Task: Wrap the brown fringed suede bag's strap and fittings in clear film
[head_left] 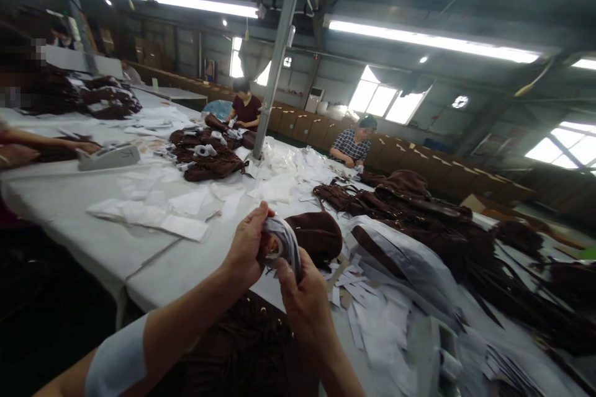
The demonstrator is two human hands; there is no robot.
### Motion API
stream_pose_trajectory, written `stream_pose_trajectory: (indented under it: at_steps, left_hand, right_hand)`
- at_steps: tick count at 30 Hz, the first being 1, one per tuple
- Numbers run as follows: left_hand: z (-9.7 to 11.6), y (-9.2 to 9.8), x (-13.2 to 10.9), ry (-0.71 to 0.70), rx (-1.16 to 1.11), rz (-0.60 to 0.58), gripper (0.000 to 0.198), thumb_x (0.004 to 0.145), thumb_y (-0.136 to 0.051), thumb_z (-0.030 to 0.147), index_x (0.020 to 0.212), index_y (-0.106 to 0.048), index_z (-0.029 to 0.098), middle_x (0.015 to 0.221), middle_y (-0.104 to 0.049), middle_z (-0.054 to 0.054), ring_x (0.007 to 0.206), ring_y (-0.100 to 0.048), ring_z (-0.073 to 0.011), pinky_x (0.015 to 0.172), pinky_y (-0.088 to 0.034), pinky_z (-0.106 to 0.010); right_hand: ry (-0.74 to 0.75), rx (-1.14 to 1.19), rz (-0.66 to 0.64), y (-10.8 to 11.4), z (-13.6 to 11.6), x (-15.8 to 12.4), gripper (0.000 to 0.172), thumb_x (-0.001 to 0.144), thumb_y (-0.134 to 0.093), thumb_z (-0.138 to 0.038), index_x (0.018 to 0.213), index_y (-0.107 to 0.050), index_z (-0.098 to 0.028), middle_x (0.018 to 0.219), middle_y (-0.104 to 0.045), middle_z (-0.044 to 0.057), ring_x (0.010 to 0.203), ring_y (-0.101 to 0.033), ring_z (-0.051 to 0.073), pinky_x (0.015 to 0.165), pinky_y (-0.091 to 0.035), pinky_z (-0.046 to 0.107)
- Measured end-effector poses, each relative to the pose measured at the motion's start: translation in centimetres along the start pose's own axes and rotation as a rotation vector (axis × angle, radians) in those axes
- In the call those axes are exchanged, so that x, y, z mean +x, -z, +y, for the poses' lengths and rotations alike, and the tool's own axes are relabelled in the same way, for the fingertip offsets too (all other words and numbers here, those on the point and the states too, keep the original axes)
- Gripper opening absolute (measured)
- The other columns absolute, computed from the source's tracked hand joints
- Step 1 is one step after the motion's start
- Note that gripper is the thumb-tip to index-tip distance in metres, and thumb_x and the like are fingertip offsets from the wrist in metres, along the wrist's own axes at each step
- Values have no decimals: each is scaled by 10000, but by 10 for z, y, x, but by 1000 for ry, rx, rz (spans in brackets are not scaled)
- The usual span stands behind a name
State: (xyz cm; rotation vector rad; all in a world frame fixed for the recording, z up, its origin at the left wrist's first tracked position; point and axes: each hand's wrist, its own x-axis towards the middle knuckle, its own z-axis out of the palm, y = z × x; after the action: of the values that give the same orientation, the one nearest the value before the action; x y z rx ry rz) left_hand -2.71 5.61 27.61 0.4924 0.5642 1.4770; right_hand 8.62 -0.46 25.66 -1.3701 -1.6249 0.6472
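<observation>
My left hand [246,248] and my right hand [302,298] are both closed around a crumpled wad of grey-white paper [285,242], held just above the near edge of a long white table [93,223]. The paper partly wraps a brown suede piece [319,236] that lies right behind my hands. A brown fringed item [242,347] hangs below my forearms, over the table edge.
Heaps of brown fringed bags [419,205] and loose white paper scraps [372,322] cover the right side. Flat paper sheets [153,211] lie to the left. Another brown pile [205,158] sits mid-table by a steel post [277,56]. Two seated people [354,142] work across the table; a forearm [46,146] rests at the left.
</observation>
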Motion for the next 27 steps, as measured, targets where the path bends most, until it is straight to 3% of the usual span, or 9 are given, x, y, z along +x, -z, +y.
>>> stream_pose_trajectory:
  at_steps: [3, 6, 8, 11, 14, 17, 20, 23, 27]
  left_hand:
    - [-12, 6, -1, 96, -87, 102, 351, 674, -749, 428, 716, -511, 174, 448, -497, 72, 302, -359, -39, 304, -239, -126]
    - [-22, 10, -5, 40, -129, 159, 347, 703, -721, 450, 734, -504, 181, 467, -484, 79, 334, -395, -47, 342, -296, -134]
    - [-28, 17, -6, -13, -83, 128, 365, 733, -672, 509, 792, -524, 181, 524, -515, 64, 396, -456, -65, 400, -366, -153]
    - [-26, 33, -5, -4, 278, -126, 478, 784, -538, 615, 957, -571, 171, 639, -588, 13, 495, -527, -104, 464, -417, -193]
    - [-1, 39, -1, 6, 847, -551, 492, 803, -522, 598, 1048, -618, 183, 725, -643, -23, 601, -577, -143, 525, -423, -212]
    - [33, 23, 2, -119, 1273, -865, 391, 759, -638, 503, 1008, -683, 206, 794, -684, -37, 711, -613, -181, 605, -419, -224]
    - [55, 0, -1, -219, 1427, -990, 367, 716, -695, 453, 1002, -689, 222, 789, -689, -30, 694, -614, -182, 599, -405, -226]
    - [51, -11, -11, -170, 1294, -917, 293, 771, -641, 428, 949, -657, 196, 694, -655, -16, 591, -586, -147, 519, -393, -205]
    - [20, -9, -22, -156, 706, -487, 301, 785, -616, 470, 840, -527, 187, 529, -498, 64, 392, -430, -70, 381, -303, -155]
  right_hand:
    - [24, 73, -49, -11, 6, -3, 365, 877, -476, -445, 1136, -545, -198, 918, -667, 15, 787, -605, 157, 712, -446, 236]
    - [30, 64, 89, -20, 9, -5, 357, 879, -459, -467, 1108, -540, -206, 933, -674, 29, 809, -619, 176, 703, -442, 246]
    - [2, -55, 175, -20, 14, -5, 337, 895, -412, -475, 1036, -547, -201, 814, -675, 27, 714, -621, 181, 628, -423, 249]
    - [6, -412, 47, -9, 22, -7, 308, 907, -385, -454, 915, -547, -191, 628, -637, 20, 561, -597, 192, 514, -323, 254]
    - [107, -709, -155, 8, 21, -8, 193, 890, -446, -347, 919, -543, -183, 621, -663, 43, 556, -619, 214, 496, -227, 270]
    - [197, -776, -212, 20, 7, -6, 173, 887, -461, -311, 960, -544, -178, 641, -686, 54, 582, -639, 223, 503, -193, 284]
    - [233, -755, -253, 28, -9, -1, 173, 877, -478, -310, 935, -554, -166, 638, -683, 58, 565, -634, 221, 497, -188, 287]
    - [256, -620, -230, 35, -19, 4, 173, 856, -508, -315, 932, -569, -171, 667, -678, 41, 573, -621, 196, 503, -243, 265]
    - [168, -329, -95, 29, -20, 4, 200, 818, -570, -384, 873, -588, -192, 683, -648, -6, 587, -577, 141, 528, -330, 222]
